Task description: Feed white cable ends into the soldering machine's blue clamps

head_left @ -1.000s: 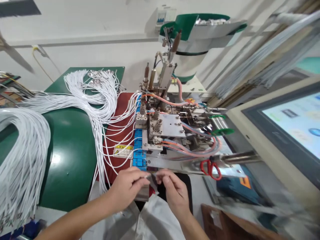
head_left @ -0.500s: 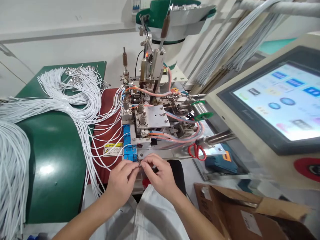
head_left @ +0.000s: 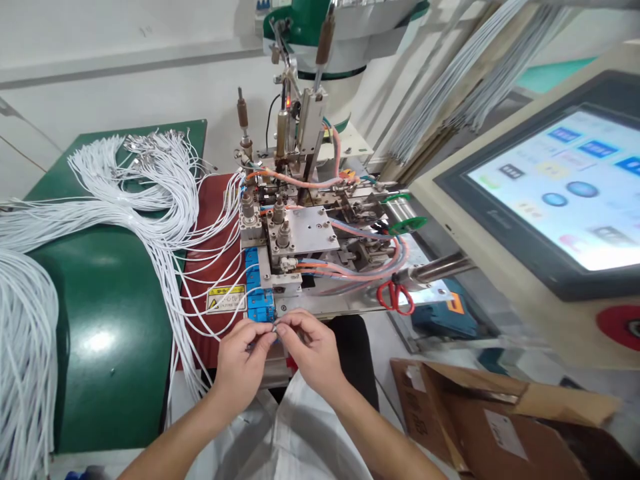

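Note:
My left hand is closed in a pinch at the front edge of the machine. Opposite it, my right hand also pinches with thumb and forefinger, the two sets of fingertips almost touching. Between them shows a small greyish wire end; most of it is hidden by the fingers. Just behind the fingertips is the row of blue clamps on the machine, with white cables running into it from the left. A warning label lies on the red mat beside the clamps.
The machine carries metal blocks and air hoses. Red-handled scissors lie at its right front, near a wire spool. A touch screen stands right, above an open cardboard box. Cable bundles cover part of the green table.
Both hands stay together and still pinch, with the fingertips shifted slightly left in the picture. The camera view has tilted a little; the machine and cables look unchanged.

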`<state>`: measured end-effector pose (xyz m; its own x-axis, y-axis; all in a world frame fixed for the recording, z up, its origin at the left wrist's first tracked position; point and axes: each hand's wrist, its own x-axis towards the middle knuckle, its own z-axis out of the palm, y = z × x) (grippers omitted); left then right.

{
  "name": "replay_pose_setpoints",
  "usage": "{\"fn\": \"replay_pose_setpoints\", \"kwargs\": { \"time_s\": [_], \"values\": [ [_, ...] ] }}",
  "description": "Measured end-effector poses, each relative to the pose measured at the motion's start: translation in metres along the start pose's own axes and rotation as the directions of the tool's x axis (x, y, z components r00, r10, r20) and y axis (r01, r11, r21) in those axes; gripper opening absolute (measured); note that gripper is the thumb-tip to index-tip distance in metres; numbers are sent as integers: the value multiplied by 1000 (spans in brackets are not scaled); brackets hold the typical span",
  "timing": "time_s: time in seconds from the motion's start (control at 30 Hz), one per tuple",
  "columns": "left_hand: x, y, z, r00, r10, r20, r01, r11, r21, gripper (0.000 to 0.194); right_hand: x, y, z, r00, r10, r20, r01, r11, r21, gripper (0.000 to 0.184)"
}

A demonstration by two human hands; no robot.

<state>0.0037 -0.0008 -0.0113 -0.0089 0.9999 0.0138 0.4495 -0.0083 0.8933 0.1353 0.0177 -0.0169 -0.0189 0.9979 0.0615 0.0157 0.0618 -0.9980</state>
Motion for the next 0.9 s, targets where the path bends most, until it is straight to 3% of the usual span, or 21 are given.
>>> {"fn": "replay_pose_setpoints", "kwargs": {
  "time_s": [0.23, 0.4, 0.5, 0.6, 0.67, 0.73, 0.83, 0.9],
  "values": [
    [-7, -5, 11, 991, -131, -24, 127, 985, -117, 17, -2, 4, 7, 999, 16, -37, -14, 998, 55, 10],
    [-9, -7, 10, 989, -146, 2, 144, 978, -149, 18, 3, 4, 4, 1000, 19, 21, -20, 999, 38, 11],
    [-3, -2, -2, 986, -109, 126, 114, 993, -31, 17, 10, -2, -8, 982, -32, 184, 54, 992, -118, 13],
    [4, 5, -17, 939, -48, 340, -11, 986, 168, 19, 16, -11, -20, 884, -124, 452, 294, 897, -329, 14],
    [6, 7, -22, 919, -33, 392, -63, 971, 230, 20, 17, -15, -23, 836, -171, 521, 414, 819, -396, 14],
    [6, 6, -21, 943, -46, 330, -22, 980, 199, 18, 16, -15, -21, 862, -189, 470, 394, 832, -390, 14],
    [3, 2, -13, 977, -99, 189, 95, 995, 31, 15, 12, -9, -12, 952, -126, 280, 198, 949, -246, 14],
    [0, 0, -8, 980, -142, 137, 153, 985, -76, 15, 8, -3, -5, 985, -60, 162, 80, 990, -118, 14]
  ]
}}
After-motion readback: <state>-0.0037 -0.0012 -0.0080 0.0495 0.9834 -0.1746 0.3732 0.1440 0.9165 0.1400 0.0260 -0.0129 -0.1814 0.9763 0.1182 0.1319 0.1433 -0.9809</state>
